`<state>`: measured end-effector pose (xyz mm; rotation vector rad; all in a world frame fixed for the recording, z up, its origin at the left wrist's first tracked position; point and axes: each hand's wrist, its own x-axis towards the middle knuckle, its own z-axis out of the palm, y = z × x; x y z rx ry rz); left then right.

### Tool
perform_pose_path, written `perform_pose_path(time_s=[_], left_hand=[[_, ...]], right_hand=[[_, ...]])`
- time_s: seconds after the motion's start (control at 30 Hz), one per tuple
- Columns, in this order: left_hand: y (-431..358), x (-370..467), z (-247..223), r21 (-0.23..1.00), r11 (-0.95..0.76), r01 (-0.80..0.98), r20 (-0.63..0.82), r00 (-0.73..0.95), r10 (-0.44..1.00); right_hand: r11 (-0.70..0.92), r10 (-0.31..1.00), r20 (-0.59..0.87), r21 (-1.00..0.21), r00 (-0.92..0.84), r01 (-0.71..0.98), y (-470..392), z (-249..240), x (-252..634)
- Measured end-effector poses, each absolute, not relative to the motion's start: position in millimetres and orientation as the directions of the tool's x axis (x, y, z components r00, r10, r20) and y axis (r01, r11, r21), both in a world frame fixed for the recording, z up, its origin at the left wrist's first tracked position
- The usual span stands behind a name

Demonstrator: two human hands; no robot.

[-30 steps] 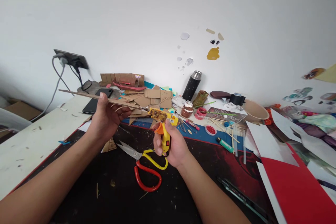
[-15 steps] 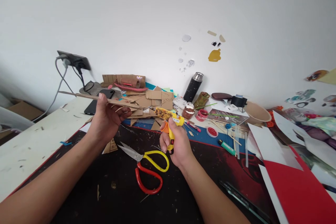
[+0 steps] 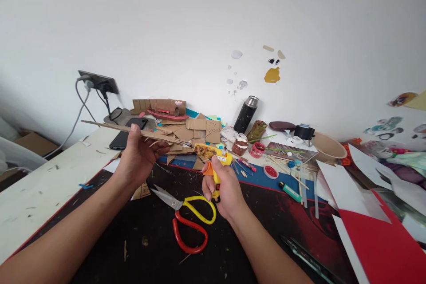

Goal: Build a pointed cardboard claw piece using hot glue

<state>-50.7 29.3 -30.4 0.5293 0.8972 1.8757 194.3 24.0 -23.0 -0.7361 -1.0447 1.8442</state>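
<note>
My left hand [image 3: 140, 153] pinches a long thin brown cardboard strip [image 3: 113, 125] between thumb and fingers, holding it up off the table and nearly level. My right hand [image 3: 224, 184] is wrapped round the handle of a yellow glue gun [image 3: 221, 155] with an orange trigger. The gun's stained front points left, and its nozzle is at or very near the strip's right end; whether they touch is hard to tell. Below the hands lie open scissors [image 3: 178, 206] with one red and one yellow handle, on the black mat [image 3: 149, 253].
Behind the hands are cardboard pieces [image 3: 195, 128], a small red boat [image 3: 168, 116], a phone [image 3: 128, 135], a black flask [image 3: 246, 114] and paint jars [image 3: 240, 144]. To the right lie a green utility knife [image 3: 290, 191] and red paper [image 3: 376, 244].
The view has shifted slightly, so the scene sits a little lower. The glue gun's nozzle has moved slightly left along the strip's right end. Both hands keep their holds.
</note>
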Motion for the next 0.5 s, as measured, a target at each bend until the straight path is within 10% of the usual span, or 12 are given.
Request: perform_pose_path(time_s=[0.5], left_hand=[[30.6, -52.9, -35.7, 0.766, -0.276, -0.580, -0.006, -0.436, 0.900]], right_hand=[[-0.284, 0.881, -0.071, -0.870, -0.468, -0.403, 24.0, -26.3, 193.6]])
